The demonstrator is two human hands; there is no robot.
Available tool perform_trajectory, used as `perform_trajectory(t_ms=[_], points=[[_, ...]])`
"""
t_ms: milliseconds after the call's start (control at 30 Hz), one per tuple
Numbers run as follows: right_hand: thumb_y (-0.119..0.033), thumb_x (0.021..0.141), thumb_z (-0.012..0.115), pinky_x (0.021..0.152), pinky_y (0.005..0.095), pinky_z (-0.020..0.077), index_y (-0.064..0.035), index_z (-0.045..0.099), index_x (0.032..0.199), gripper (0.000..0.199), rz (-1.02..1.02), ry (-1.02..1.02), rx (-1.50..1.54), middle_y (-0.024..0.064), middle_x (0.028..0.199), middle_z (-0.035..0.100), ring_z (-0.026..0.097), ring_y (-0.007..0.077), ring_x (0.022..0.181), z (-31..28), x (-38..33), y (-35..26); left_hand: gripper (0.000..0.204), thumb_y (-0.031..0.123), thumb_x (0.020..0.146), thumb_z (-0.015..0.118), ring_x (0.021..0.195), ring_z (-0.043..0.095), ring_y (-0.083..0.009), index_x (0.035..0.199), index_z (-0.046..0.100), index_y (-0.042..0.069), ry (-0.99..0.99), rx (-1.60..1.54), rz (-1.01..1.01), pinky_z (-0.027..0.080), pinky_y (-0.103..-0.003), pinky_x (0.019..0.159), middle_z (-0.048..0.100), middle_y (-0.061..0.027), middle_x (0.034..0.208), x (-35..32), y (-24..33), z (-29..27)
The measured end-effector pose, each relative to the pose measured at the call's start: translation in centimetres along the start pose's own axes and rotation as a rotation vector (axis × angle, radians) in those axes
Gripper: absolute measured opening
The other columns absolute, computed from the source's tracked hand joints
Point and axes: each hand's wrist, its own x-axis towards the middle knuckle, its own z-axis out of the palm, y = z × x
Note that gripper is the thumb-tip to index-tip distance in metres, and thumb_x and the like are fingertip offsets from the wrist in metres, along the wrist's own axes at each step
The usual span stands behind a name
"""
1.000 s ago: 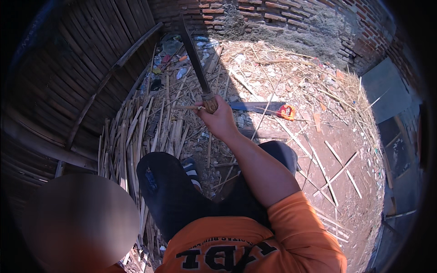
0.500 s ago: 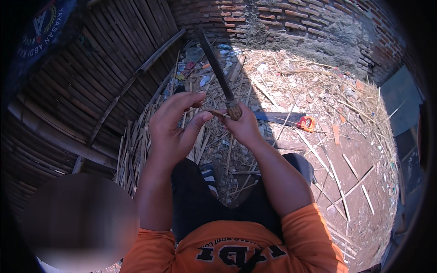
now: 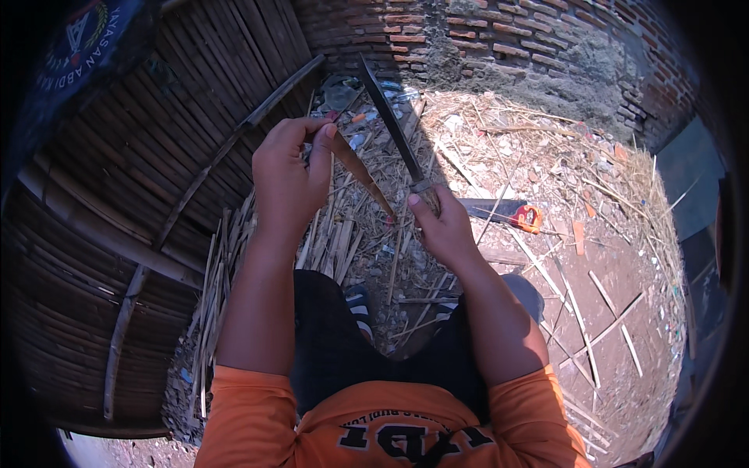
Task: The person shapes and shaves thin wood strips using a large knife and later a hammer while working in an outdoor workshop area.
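The left hand [image 3: 290,175] pinches the upper end of a wooden strip [image 3: 360,173] between its fingers; the strip slants down between the hands, lower end near the right hand [image 3: 451,234] but apart. The right fingers grip a knife [image 3: 392,127], blade pointing up-left, with a gap between blade and strip. A slat wall [image 3: 101,148] bounds the left, a brick wall [image 3: 507,39] the far side; ground [image 3: 538,292] with crossed sticks [image 3: 616,320] spreads rightward.

Brown strip [image 3: 361,169], dark knife blade [image 3: 392,121], orange shirt [image 3: 374,395]
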Motion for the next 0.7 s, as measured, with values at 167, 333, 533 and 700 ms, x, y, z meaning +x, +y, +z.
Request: perform_trajectory(t_ms=[167,333,533,700], points=[[-0.041,0.099,0.062,0.068,0.039,0.0507,0.0042,0.06,0.109,0.046,-0.196,-0.027,-0.114,0.0166,0.077,0.067,0.069,0.0264,0.073,-0.6,-2.6,-2.1,0.019,0.018,0.096,0.069,0.07,0.064,-0.0134,0.098,0.072,-0.001,0.022,0.069,0.027,0.05,-0.028,0.066,0.068,-0.0084,0.082,1.3,-1.5,0.7],[-0.042,0.098,0.062,0.074,0.0474,0.0506,0.0061,0.059,0.109,0.049,-0.06,-0.128,-0.293,0.0245,0.079,0.066,0.069,0.0405,0.079,1.3,-2.3,0.0,0.015,0.015,0.093,0.07,0.074,0.066,-0.0242,0.094,0.072,0.001,0.007,0.084,-0.015,0.051,-0.035,0.068,0.068,-0.0121,0.082,1.3,-1.8,1.8],[-0.042,0.097,0.063,0.078,0.0478,0.051,0.0063,0.062,0.112,0.05,-0.045,-0.139,-0.273,0.0275,0.084,0.067,0.069,0.0413,0.084,1.7,-2.1,0.4,0.016,0.016,0.092,0.071,0.071,0.065,-0.0254,0.094,0.071,0.001,0.035,0.122,0.009,0.05,-0.036,0.066,0.067,-0.0129,0.082,0.9,-2.9,1.5],[-0.041,0.097,0.064,0.077,0.0451,0.0514,0.0062,0.062,0.114,0.05,0.043,-0.153,-0.169,0.0247,0.084,0.068,0.07,0.0373,0.081,2.3,-2.2,0.9,0.015,0.016,0.091,0.071,0.075,0.066,-0.0305,0.092,0.07,0.001,0.069,0.058,-0.047,0.051,-0.039,0.068,0.066,-0.0137,0.082,0.5,-3.8,2.0]])
